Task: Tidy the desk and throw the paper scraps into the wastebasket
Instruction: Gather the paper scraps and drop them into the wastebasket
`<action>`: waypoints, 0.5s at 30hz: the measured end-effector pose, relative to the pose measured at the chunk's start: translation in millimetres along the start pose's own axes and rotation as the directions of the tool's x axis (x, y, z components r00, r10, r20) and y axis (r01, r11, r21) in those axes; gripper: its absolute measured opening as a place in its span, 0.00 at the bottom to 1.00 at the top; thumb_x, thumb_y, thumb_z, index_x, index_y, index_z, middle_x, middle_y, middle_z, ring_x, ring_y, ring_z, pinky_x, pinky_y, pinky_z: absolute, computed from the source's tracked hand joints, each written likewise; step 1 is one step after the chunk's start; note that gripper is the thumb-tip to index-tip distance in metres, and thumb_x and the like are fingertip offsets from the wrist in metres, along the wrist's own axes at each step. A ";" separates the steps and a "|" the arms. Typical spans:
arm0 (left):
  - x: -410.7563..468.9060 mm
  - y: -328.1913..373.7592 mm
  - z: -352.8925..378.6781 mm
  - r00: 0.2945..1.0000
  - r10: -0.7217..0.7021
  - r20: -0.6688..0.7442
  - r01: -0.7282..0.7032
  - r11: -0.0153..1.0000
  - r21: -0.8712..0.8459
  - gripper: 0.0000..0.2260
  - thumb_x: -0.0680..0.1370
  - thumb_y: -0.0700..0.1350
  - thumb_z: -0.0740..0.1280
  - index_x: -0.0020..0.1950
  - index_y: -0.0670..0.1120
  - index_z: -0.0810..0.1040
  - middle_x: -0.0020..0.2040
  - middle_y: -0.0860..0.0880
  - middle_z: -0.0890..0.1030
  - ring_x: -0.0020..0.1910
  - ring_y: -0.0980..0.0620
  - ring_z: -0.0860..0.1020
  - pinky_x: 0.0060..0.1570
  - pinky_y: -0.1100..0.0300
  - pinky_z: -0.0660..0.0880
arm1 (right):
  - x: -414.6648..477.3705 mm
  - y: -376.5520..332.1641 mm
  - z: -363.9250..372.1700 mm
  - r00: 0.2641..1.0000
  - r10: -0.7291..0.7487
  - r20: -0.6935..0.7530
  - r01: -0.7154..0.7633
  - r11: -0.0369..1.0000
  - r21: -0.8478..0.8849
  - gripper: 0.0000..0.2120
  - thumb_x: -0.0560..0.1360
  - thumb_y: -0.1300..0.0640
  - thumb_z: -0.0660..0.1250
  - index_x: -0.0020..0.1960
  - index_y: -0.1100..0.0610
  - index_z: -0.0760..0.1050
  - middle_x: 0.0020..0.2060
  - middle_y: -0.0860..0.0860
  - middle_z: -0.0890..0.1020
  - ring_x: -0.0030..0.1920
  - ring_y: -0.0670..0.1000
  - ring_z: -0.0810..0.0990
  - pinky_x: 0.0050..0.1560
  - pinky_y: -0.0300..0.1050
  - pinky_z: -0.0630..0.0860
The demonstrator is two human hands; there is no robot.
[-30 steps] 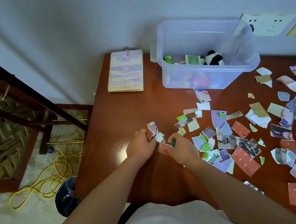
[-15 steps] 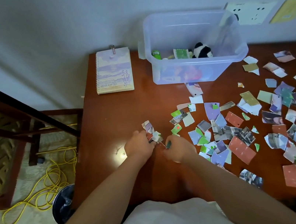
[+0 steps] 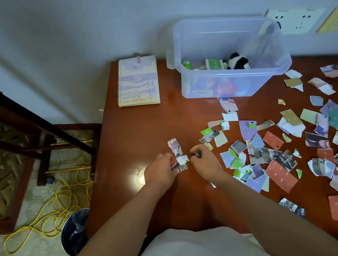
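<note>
- Bunch of paper scraps (image 3: 178, 156) gripped at the fingertips of left hand (image 3: 159, 170), over the front left part of desk (image 3: 141, 127).
- Left hand curled round the bunch, knuckles up.
- Right hand (image 3: 205, 163) just beside it, fingers curled, pinching small dark scrap (image 3: 198, 153).
- Bunch torn and mixed: lilac, white, red-brown, grey photo print.
- Loose scraps (image 3: 278, 150) strewn across desk to the right.
- Wastebasket (image 3: 76, 231) on floor, left of desk, dark liner inside.
- Notebook (image 3: 137, 82) and clear bin (image 3: 234, 86) at desk's back edge, panda toy (image 3: 238, 61) inside bin.
</note>
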State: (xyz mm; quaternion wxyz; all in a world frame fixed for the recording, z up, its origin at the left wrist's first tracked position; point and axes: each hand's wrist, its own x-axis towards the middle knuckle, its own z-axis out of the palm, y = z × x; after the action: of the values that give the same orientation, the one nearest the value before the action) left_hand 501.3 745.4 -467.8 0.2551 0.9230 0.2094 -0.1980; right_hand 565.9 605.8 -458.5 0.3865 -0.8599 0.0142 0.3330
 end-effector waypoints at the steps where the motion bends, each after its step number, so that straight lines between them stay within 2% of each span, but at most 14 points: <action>1: -0.4 -0.4 0.7 1.000 0.004 0.001 -0.004 1.000 0.006 0.11 0.76 0.51 0.67 0.54 0.48 0.73 0.54 0.49 0.74 0.49 0.47 0.76 0.42 0.57 0.70 | 1.9 0.6 1.8 0.999 -0.039 -0.002 0.039 0.996 -0.075 0.10 0.80 0.58 0.61 0.60 0.51 0.71 0.55 0.48 0.77 0.51 0.48 0.75 0.49 0.42 0.76; 7: -3.6 -3.6 1.0 1.000 0.014 -0.001 -0.014 1.000 0.021 0.10 0.76 0.50 0.66 0.53 0.48 0.73 0.53 0.48 0.74 0.51 0.46 0.76 0.42 0.57 0.69 | 9.6 -1.4 14.5 0.985 -0.173 0.025 0.166 0.885 -0.435 0.15 0.75 0.50 0.69 0.60 0.48 0.71 0.55 0.48 0.76 0.51 0.51 0.79 0.49 0.50 0.80; 11: -5.2 -6.7 0.9 1.000 0.029 0.005 -0.029 0.999 0.040 0.09 0.75 0.50 0.67 0.50 0.48 0.72 0.51 0.48 0.74 0.50 0.46 0.76 0.41 0.57 0.68 | 9.2 -0.7 20.5 0.986 -0.168 0.015 0.151 0.838 -0.524 0.12 0.77 0.50 0.68 0.58 0.49 0.72 0.55 0.49 0.76 0.51 0.52 0.79 0.47 0.48 0.78; 15: -7.9 -10.3 3.7 0.999 0.036 0.001 -0.036 0.999 0.038 0.10 0.75 0.51 0.67 0.52 0.48 0.72 0.52 0.48 0.74 0.51 0.46 0.76 0.42 0.57 0.68 | 3.8 0.4 21.8 0.979 -0.198 0.055 0.197 0.829 -0.524 0.13 0.78 0.51 0.66 0.61 0.49 0.72 0.58 0.49 0.77 0.53 0.51 0.78 0.43 0.43 0.75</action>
State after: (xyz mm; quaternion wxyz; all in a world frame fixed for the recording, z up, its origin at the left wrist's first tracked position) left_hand 488.7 749.2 -471.0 0.2409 0.9313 0.1888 -0.1973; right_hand 556.5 621.1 -471.4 0.1686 -0.9299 -0.1660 0.2818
